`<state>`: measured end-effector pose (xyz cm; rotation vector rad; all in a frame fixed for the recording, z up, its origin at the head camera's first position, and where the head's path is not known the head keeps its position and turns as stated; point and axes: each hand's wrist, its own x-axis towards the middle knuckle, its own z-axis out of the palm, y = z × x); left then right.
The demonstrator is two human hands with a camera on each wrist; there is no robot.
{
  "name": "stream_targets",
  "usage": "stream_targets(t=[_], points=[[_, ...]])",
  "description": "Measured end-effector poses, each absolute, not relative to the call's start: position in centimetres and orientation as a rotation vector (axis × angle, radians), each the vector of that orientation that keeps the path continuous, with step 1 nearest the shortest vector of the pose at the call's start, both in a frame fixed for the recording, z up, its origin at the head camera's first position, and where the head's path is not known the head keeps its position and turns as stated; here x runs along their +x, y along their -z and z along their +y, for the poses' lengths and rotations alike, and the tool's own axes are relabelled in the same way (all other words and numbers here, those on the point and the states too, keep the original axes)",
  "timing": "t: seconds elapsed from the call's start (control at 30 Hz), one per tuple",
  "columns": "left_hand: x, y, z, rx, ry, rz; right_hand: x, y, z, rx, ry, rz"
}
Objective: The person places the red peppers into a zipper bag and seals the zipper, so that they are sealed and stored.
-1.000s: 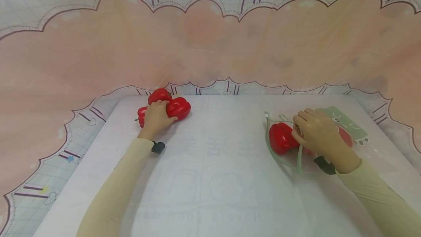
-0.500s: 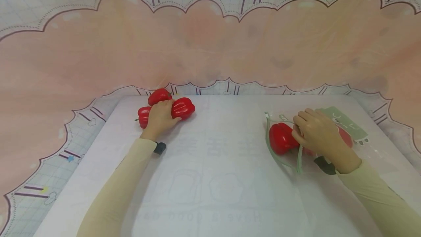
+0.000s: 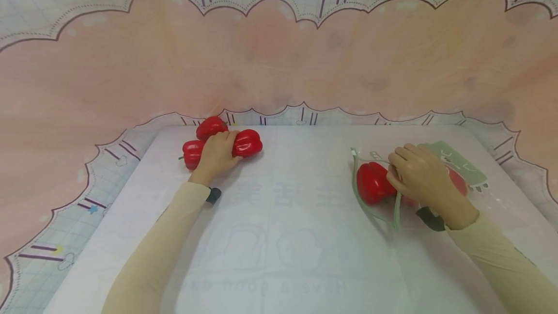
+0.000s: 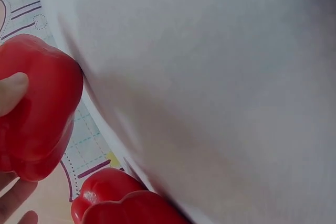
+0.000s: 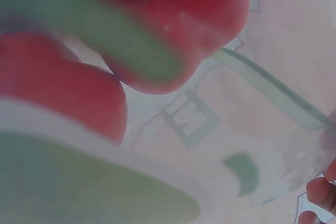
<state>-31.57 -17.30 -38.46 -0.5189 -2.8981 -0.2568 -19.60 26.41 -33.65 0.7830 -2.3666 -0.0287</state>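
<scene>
My left hand (image 3: 215, 155) grips a red bell pepper (image 3: 247, 143) at the far left of the table. In the left wrist view the thumb lies across this bell pepper (image 4: 50, 93), with fingers beneath it. Two more red bell peppers stand close to that hand, one on its left (image 3: 192, 153) and one behind it (image 3: 211, 128). At the right, my right hand (image 3: 416, 173) holds the rim of a clear bag (image 3: 466, 166) with green trim and a printed pattern. A red bell pepper (image 3: 372, 183) shows at the bag's mouth; another pepper (image 5: 58, 87) shows in the right wrist view.
A white table (image 3: 279, 236) with faint printed lettering lies under both hands. Its far edge meets a patterned curtain (image 3: 279, 62) in peach and white. A dark wrist strap piece (image 3: 213, 195) sits below the left hand.
My left hand has moved slightly right with the bell pepper, away from the other two peppers. My right hand and the bag have stayed in place.
</scene>
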Motion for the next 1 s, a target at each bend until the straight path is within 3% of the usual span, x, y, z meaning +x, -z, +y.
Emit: stream_targets(t=[1.0], points=[[-31.66,38.72,-16.76,-0.604,0.440,-2.823,-19.96,33.89,26.56,0.796,0.035,-2.349]])
